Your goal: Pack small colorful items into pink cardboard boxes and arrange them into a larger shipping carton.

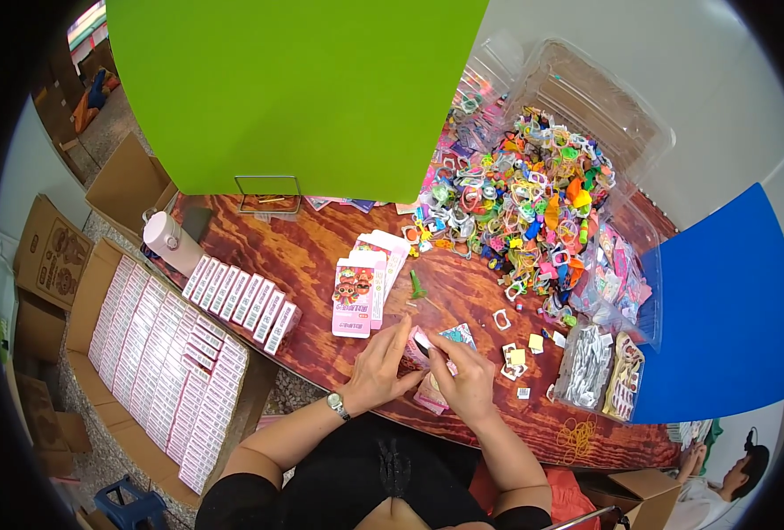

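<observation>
At the table's near edge my left hand (379, 366), with a watch on its wrist, is closed round a small pink box (416, 352). Its upper end shows a dark gap. The fingers of my right hand (466, 380) are bent at that end, pinched on its edge; whether they also hold something small is hidden. Flat pink cartons (354, 296) with a cartoon print lie stacked just beyond my left hand. Below the hands lies another pink packet (431, 394), and a patterned card (458, 336) sits partly behind the right fingers.
A large heap of colourful small toys (524, 199) covers the far right. Clear trays hold white sachets (583, 371) and tan pieces (624, 375). Upright pink boxes (242, 300) stand in a row at left, beside a pink bottle (171, 240) and a filled cardboard carton (158, 371). Another person (732, 477) sits lower right.
</observation>
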